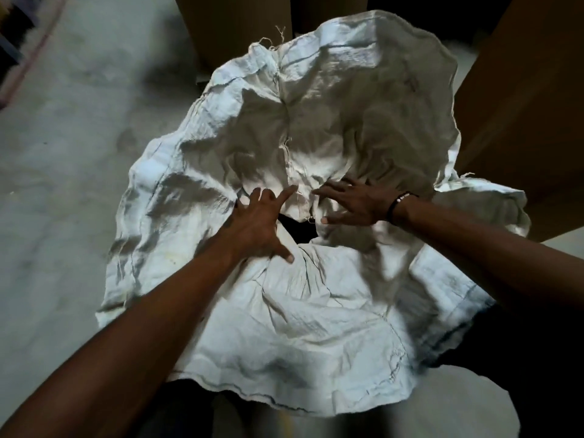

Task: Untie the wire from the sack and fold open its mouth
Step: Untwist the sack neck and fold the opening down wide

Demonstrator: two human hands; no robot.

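Observation:
A large white woven sack (316, 311) fills the middle of the view, its loose cloth spread wide and crumpled around a small dark opening (298, 230). My left hand (259, 226) lies on the cloth just left of that opening, fingers spread, thumb pressing down at the near edge. My right hand (350, 202), with a dark bracelet on its wrist, lies flat with spread fingers just right of the opening. Neither hand holds anything. No wire is visible.
Tall brown cardboard boxes stand behind the sack (234, 30) and at the right (521, 121). Grey concrete floor (63, 184) stretches to the left. A reddish strip (34, 58) runs along the floor at the far left.

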